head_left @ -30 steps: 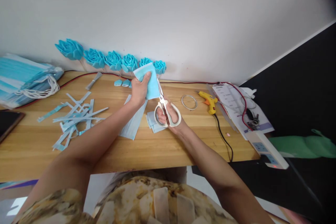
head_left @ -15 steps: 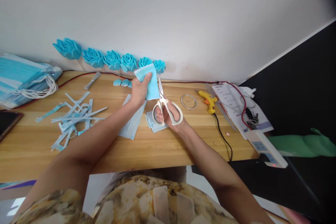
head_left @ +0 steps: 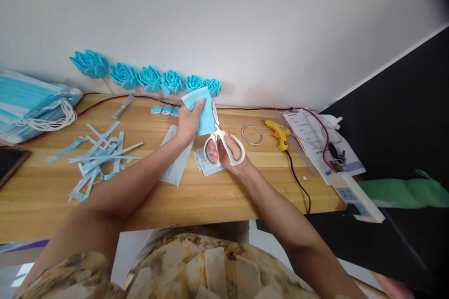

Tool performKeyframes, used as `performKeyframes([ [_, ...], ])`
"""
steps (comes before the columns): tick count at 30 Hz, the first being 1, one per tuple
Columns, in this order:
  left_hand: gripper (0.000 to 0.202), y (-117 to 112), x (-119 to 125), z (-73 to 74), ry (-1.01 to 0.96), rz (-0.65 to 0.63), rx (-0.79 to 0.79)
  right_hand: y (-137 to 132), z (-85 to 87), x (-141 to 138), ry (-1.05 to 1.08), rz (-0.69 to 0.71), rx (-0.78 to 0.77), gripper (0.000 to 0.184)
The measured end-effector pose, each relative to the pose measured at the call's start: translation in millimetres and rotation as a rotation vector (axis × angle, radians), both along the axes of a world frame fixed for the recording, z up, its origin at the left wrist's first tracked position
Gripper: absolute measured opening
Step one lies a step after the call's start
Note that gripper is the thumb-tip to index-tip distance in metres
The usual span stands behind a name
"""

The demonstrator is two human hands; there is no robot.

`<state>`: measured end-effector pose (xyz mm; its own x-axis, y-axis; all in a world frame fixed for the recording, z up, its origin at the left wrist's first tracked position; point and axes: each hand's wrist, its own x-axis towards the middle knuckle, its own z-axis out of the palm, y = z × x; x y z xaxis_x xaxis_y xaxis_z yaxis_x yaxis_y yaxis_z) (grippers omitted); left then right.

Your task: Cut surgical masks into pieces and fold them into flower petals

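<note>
My left hand [head_left: 188,122] pinches a light blue piece of mask fabric [head_left: 204,113] and holds it upright above the wooden desk [head_left: 210,191]. My right hand [head_left: 226,149] grips white-handled scissors [head_left: 221,142], fingers through the loops. The blades point up along the right edge of the fabric piece. Under my hands lie a flat mask sheet [head_left: 175,161] and a small stack of cut blue squares [head_left: 204,162].
Blue fabric roses [head_left: 150,78] line the wall. Cut strips [head_left: 100,156] lie at the left, beside a pile of face masks [head_left: 31,105]. To the right are a tape ring [head_left: 251,134], a yellow glue gun [head_left: 278,134], papers [head_left: 312,138] and a power strip [head_left: 354,198].
The scissors have closed somewhat and moved closer against the fabric's right edge. My left hand has tilted the fabric slightly rightwards.
</note>
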<state>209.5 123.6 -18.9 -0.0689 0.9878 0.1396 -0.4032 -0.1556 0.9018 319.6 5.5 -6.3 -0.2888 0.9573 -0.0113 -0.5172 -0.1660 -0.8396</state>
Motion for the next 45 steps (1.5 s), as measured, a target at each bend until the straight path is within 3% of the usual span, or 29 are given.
performKeyframes([
  [21,0.042,-8,4,4.7,-0.056,-0.036,-0.060,-3,2.7,-5,0.020,-0.160,-0.032,0.052],
  [35,0.047,-5,3,5.1,-0.067,-0.040,-0.101,-4,2.1,-5,-0.040,-0.207,-0.039,0.076],
  [45,0.054,-5,-2,13.7,-0.083,-0.111,-0.142,-3,3.0,-4,-0.043,-0.183,-0.029,0.064],
])
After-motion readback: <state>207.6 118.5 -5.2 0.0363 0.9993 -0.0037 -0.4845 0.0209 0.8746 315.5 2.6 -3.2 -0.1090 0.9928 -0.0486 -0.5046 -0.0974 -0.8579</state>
